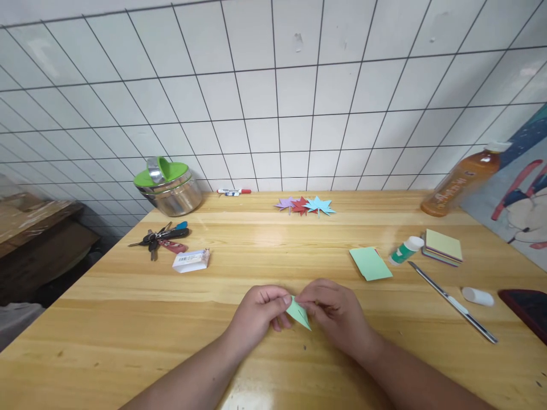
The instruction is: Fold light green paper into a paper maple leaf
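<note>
Between my hands, above the front middle of the table, is a small folded piece of green paper [300, 316] with a dark line on it. My left hand [265, 307] pinches its upper left edge between thumb and fingers. At its upper right edge, my right hand [332, 310] also closes on it with thumb and forefinger. One pointed corner of the paper hangs downward between the hands. The fingers cover part of the upper edge. A green square of paper [371, 264] lies on the table beyond my right hand.
Purple, red and light-blue paper leaves [319, 205] lie by the tiled wall. To the right are a glue stick [405, 250], a sticky-note stack [443, 246], a craft knife [455, 303], a white cap [477, 296], a phone [525, 307] and a bottle [464, 179]. Leftward are keys [160, 238] and a steel pot [171, 196].
</note>
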Demonstrator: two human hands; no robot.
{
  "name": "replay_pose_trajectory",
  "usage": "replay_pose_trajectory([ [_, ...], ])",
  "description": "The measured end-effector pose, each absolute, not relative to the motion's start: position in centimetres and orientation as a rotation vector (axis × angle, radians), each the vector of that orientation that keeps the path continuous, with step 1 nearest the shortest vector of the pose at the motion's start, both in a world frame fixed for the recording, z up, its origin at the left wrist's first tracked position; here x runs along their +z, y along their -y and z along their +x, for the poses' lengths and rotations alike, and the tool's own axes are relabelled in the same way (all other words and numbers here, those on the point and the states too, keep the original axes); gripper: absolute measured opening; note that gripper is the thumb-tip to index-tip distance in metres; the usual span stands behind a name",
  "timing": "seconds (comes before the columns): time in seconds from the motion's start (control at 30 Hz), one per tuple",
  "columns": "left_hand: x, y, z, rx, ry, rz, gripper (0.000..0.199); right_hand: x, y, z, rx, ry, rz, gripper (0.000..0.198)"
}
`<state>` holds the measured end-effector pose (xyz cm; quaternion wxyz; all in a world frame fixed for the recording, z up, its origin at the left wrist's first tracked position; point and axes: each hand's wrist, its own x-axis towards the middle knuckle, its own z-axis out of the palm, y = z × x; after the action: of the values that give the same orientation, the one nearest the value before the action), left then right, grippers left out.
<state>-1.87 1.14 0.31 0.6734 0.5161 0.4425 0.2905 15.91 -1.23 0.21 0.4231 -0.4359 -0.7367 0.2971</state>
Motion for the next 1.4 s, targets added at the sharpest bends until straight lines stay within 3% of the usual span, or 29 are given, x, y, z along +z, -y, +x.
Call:
replay_pose_trajectory([
  [0.5, 1.1, -1.1, -1.7, 0.586, -1.009, 1.223, 0.035, -0.2, 1.4, 16.3, 0.686, 1.983, -1.006, 0.026],
  [0.77, 0.8, -0.7, -1.3, 0.632, -1.049, 1.342, 0.032, 1.1, 1.5, 16.1, 0.928, 1.729, -1.202, 0.018],
  [1.1, 0.6, -0.3, -1.0, 0.651, -1.11, 1.545, 0.03, 0.0, 0.9, 15.5, 1.152, 1.617, -1.429, 0.022],
  [1.4, 0.1, -0.2, -1.1, 0.651, -1.129, 1.64, 0.028, -0.1, 0.8, 15.8, 1.065, 1.729, -1.418, 0.021],
])
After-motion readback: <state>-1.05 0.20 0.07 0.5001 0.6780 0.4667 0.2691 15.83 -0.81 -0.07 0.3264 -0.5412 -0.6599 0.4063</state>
